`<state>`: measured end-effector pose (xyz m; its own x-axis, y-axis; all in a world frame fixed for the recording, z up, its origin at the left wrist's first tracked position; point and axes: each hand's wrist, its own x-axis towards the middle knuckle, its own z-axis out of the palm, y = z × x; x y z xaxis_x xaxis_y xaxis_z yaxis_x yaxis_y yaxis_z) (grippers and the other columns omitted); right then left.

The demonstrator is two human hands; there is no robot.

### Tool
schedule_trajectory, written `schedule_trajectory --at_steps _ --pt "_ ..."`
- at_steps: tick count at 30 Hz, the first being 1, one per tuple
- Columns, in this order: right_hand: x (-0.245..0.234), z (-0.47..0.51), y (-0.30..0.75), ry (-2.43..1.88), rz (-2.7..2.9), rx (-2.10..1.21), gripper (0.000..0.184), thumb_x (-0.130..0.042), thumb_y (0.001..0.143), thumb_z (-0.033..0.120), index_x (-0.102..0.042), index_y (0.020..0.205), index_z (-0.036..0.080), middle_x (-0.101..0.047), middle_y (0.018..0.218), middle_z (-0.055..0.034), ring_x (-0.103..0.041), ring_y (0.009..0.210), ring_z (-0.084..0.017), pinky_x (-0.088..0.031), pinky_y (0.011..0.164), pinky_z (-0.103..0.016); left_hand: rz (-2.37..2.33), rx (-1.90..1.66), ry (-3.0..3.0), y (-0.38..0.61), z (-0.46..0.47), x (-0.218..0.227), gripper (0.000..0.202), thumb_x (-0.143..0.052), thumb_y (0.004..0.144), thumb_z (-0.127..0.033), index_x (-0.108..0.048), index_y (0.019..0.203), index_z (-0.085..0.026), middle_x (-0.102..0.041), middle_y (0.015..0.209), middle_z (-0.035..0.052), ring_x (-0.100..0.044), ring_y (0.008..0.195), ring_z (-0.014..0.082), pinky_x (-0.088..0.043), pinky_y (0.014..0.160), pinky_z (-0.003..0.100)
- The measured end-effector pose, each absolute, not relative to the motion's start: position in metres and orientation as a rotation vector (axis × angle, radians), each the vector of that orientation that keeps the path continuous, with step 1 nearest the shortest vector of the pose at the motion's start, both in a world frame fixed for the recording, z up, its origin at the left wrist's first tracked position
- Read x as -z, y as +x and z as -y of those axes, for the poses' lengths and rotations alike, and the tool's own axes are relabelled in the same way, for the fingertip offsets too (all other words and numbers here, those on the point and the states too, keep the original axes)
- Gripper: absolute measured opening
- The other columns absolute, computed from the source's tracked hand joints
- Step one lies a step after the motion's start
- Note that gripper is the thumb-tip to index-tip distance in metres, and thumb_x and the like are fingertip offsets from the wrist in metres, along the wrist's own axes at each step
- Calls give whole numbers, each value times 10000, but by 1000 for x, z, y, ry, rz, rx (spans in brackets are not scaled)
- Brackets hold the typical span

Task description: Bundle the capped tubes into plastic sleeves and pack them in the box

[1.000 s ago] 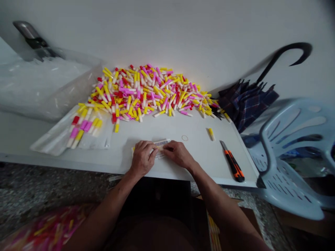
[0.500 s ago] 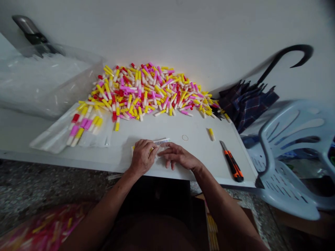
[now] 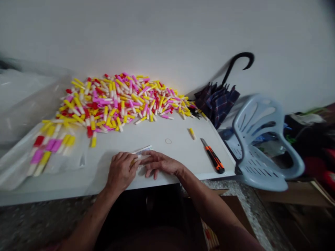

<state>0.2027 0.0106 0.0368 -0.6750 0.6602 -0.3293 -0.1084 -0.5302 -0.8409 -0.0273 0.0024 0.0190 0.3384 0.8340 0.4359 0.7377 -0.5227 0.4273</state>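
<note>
My left hand (image 3: 121,171) is curled over a small yellow-capped tube (image 3: 133,162) at the front edge of the white table (image 3: 167,167), and it also pinches a printed paper strip (image 3: 142,150). The strip's far end sticks out beyond the fingers. My right hand (image 3: 162,164) lies nearly flat next to the left, its fingertips touching the strip. Much of the tube is hidden by my fingers. Behind my hands lies a large heap of white plastic tubes (image 3: 115,103) with yellow, pink and red ends.
Capped tubes lie in rows on a clear plastic bag (image 3: 18,164) at the left. A loose tube (image 3: 192,134), a rubber band (image 3: 168,141) and an orange-and-black utility knife (image 3: 213,159) lie on the table. A plaid umbrella (image 3: 217,103) and a pale blue chair (image 3: 261,146) stand right.
The whole scene has slid left in the view as my head turned right. My right hand has opened from its pinch on the strip and lies flatter.
</note>
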Motion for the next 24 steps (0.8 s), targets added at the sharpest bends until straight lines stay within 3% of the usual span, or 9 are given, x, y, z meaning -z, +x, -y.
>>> schedule_trajectory --at_steps 3,7,12,16,18,20,22,24 --pt "-37 -12 203 -886 1156 -2243 745 -840 784 259 -452 1419 247 -647 1418 -156 -768 804 -180 -587 543 -226 -1404 -874 2469 -34 -6 -21 162 -636 960 -395 -738 1002 -275 -753 940 43 -629 930 285 -423 841 447" --pt "-36 -12 199 -877 1137 -2249 792 -845 775 266 -428 1448 238 -661 1374 -155 -771 784 -199 -603 525 -254 -1361 -815 2413 -34 -9 -20 187 -594 969 -325 -727 847 -279 -741 870 23 -621 882 259 -412 835 438" --pt "-34 -9 188 -849 1141 -2256 915 -871 761 302 -372 1528 279 -677 1315 -125 -769 758 -194 -606 533 -255 -1354 -1042 2319 -29 -9 -15 200 -570 994 -301 -698 851 -244 -743 864 37 -630 874 250 -447 856 428" --pt "-37 -21 197 -903 1298 -2171 776 -845 806 376 -461 1468 251 -683 1314 -133 -755 739 -180 -588 530 -250 -1350 -1103 2284 -28 -8 -13 198 -586 1005 -326 -703 869 -240 -750 880 35 -639 877 243 -459 870 425" --pt "-40 -39 214 -1092 1432 -1858 584 -770 877 374 -544 1393 220 -692 1282 -123 -731 712 -161 -580 534 -257 -1350 -1117 2280 -28 -9 -12 196 -590 1009 -331 -700 875 -239 -748 872 30 -634 858 237 -458 863 425" --pt "-43 -64 239 -1422 1576 -1321 399 -656 959 329 -602 1332 200 -705 1241 -105 -720 726 -153 -593 593 -274 -1347 -1158 2290 -28 -9 -10 186 -600 1011 -332 -694 882 -238 -745 869 24 -636 852 231 -455 862 423" --pt "-45 -93 268 -1774 1684 -748 332 -564 1004 267 -629 1321 194 -715 1238 -99 -732 840 -175 -615 751 -313 -1329 -1208 2311 -28 -9 -8 165 -614 1011 -325 -692 896 -237 -743 875 19 -640 852 225 -452 867 421" --pt "-47 -120 295 -1926 1688 -493 378 -550 995 217 -623 1362 163 -674 1340 -146 -715 1025 -230 -574 958 -387 -1312 -1251 2328 -28 -9 -5 141 -629 1009 -310 -690 907 -235 -742 882 17 -643 852 221 -449 867 418"
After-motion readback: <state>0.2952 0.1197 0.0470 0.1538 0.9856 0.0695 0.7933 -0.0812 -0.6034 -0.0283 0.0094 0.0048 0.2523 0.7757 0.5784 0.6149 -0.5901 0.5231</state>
